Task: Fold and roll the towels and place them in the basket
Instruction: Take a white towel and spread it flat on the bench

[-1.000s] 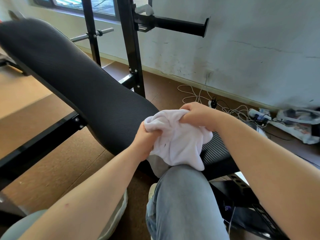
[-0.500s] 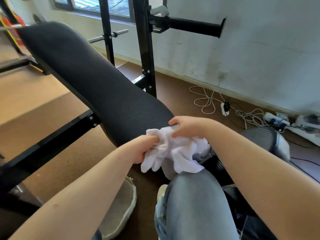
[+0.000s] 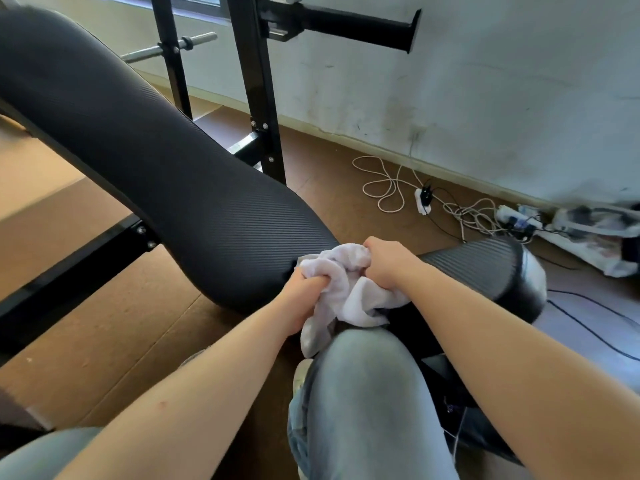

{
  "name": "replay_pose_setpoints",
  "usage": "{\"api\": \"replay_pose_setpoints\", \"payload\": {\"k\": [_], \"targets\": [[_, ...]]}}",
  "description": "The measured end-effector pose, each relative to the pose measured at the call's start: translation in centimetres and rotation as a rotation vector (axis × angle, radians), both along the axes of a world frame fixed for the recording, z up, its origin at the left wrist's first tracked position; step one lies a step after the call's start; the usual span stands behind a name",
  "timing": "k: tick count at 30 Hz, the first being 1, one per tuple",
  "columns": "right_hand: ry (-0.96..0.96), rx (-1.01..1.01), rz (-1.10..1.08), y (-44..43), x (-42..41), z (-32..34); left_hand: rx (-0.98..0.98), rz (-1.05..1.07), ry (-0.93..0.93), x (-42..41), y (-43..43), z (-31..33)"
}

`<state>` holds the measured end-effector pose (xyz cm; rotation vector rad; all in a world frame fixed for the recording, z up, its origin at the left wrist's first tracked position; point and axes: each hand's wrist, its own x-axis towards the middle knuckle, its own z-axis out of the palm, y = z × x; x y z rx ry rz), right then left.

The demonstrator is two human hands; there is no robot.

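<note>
A small white towel is bunched up at the near end of the black weight bench pad, just above my right knee. My left hand grips its left side with curled fingers. My right hand grips its upper right part in a fist. A loose end of the towel hangs down between my left wrist and the knee. No basket is in view.
The black rack upright with a side bar stands behind the bench. White cables and a power strip lie on the brown floor by the wall. A black roller pad sits right of my hands.
Both hands have lowered the towel from in front of me to the bench end and bunched it tighter. The camera view has shifted closer and a little left.
</note>
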<state>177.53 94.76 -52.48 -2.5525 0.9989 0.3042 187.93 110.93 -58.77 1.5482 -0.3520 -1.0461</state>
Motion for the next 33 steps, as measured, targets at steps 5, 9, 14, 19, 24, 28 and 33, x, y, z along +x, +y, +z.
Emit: {"api": "replay_pose_setpoints", "payload": {"k": [5, 9, 14, 19, 24, 28, 33], "targets": [[-0.258, 0.149, -0.092, -0.1, 1.0, 1.6, -0.015, -0.002, -0.213, 2.1, 2.3, 2.4], [-0.351, 0.505, -0.044, 0.5, 1.5, 3.8, -0.007, -0.066, -0.324, 4.5, 4.9, 4.2], [-0.385, 0.661, 0.015, 2.5, 2.3, 5.8, -0.029, -0.042, -0.136, 5.7, 8.0, 7.2], [-0.229, 0.231, 0.195, 5.5, 3.9, 8.1, 0.091, 0.116, -0.530, 6.6, 11.0, 9.1], [-0.355, 0.453, 0.339, 10.7, 6.1, 10.1, 0.036, 0.057, -0.886, 6.0, 13.5, 13.0], [-0.516, 0.621, 0.422, 14.5, 7.8, 12.4, 0.085, -0.081, -1.266, 6.0, 15.8, 15.4], [-0.565, 0.640, 0.341, 15.8, 8.2, 14.1, 0.170, -0.166, -1.188, 7.2, 19.1, 16.1]]}}
